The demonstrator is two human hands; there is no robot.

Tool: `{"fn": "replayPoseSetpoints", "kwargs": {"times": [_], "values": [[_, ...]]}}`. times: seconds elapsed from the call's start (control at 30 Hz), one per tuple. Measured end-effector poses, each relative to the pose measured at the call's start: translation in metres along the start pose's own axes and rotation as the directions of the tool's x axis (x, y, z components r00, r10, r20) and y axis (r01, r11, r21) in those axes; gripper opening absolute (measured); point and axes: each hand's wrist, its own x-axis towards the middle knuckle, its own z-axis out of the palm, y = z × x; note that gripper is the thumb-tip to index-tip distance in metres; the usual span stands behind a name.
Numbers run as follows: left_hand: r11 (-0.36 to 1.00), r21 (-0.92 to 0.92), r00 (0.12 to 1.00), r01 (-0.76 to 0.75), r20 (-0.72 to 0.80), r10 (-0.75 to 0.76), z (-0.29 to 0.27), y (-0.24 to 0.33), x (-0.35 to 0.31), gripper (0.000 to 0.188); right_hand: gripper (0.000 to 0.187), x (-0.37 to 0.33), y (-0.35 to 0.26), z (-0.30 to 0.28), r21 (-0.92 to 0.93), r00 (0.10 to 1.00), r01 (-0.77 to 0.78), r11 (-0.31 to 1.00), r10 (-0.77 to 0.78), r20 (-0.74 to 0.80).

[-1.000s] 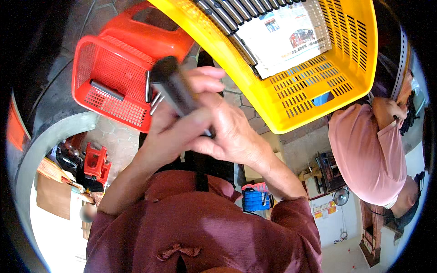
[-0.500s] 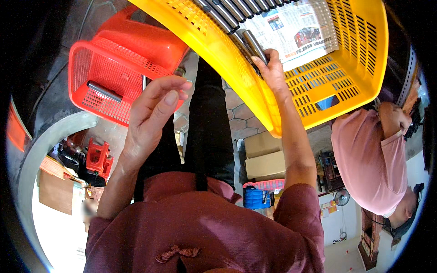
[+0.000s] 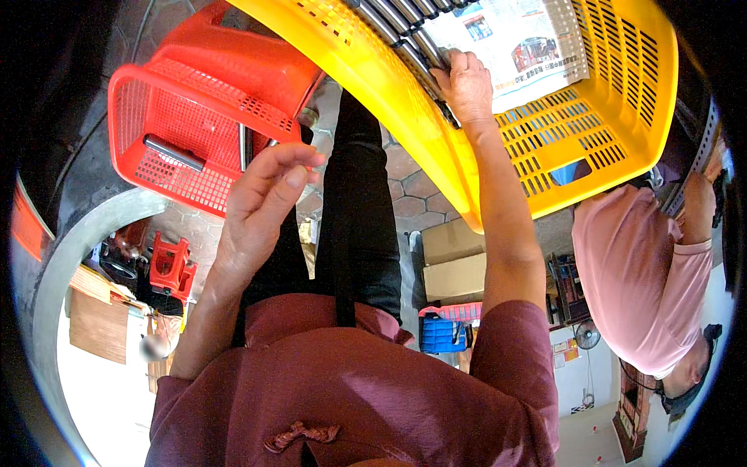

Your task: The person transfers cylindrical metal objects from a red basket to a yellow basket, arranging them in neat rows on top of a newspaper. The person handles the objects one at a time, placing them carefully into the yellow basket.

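My right hand [image 3: 467, 87] reaches into the yellow plastic basket [image 3: 545, 204]. Its thumb and fingers close around the near end of a shiny metal tube [image 3: 426, 48], partly hidden by the hand. Further metal tubes [image 3: 383, 22] with dark ends lie side by side along the basket's left wall. Printed newspaper [image 3: 529, 47] lines the basket floor beside them. My left hand [image 3: 261, 202] hovers in front of the red plastic basket [image 3: 128, 175], fingers loosely bent, thumb apart, and nothing visible in it. Inside that basket rests a dark metal tube [image 3: 173, 152], with another tube [image 3: 245, 146] near its right side.
At the right a person in a pink shirt [image 3: 626, 280] is bent over beside a perforated metal strip [image 3: 696, 156]. Cardboard boxes [image 3: 455, 272] and a blue crate [image 3: 443, 335] stand behind my right arm. A red stool [image 3: 171, 265] is at the left.
My right hand has moved farther into the yellow basket, bringing the tube up against the row of tubes. My left hand has dropped slightly, keeping its loose bend.
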Motion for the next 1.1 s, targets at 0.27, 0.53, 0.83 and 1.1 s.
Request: {"fn": "replayPoseSetpoints", "kwargs": {"times": [0.27, 0.53, 0.83, 1.1], "values": [[1.0, 0.016, 1.0, 0.003, -0.004, -0.003, -0.004, -0.004, -0.002, 0.028, 0.019, 0.007, 0.006, 0.007, -0.007, 0.991, 0.123, 0.992, -0.123, 0.046], [0.997, 0.075, 1.0, 0.013, 0.012, -0.014, 0.0, -0.003, 0.002, 0.033, 0.022, 0.007, -0.011, 0.0, 0.099, 0.998, 0.063, 0.993, -0.065, 0.017], [0.999, 0.034, 1.0, 0.001, 0.029, -0.002, -0.006, -0.004, 0.004, 0.031, 0.015, -0.049, -0.007, -0.004, 0.047, 0.979, -0.021, 0.999, 0.011, 0.203], [0.999, 0.035, 1.0, 0.02, 0.019, -0.021, -0.008, -0.001, 0.006, 0.03, 0.037, -0.061, 0.002, 0.018, 0.188, 0.513, -0.819, 0.543, 0.545, 0.663]]}}
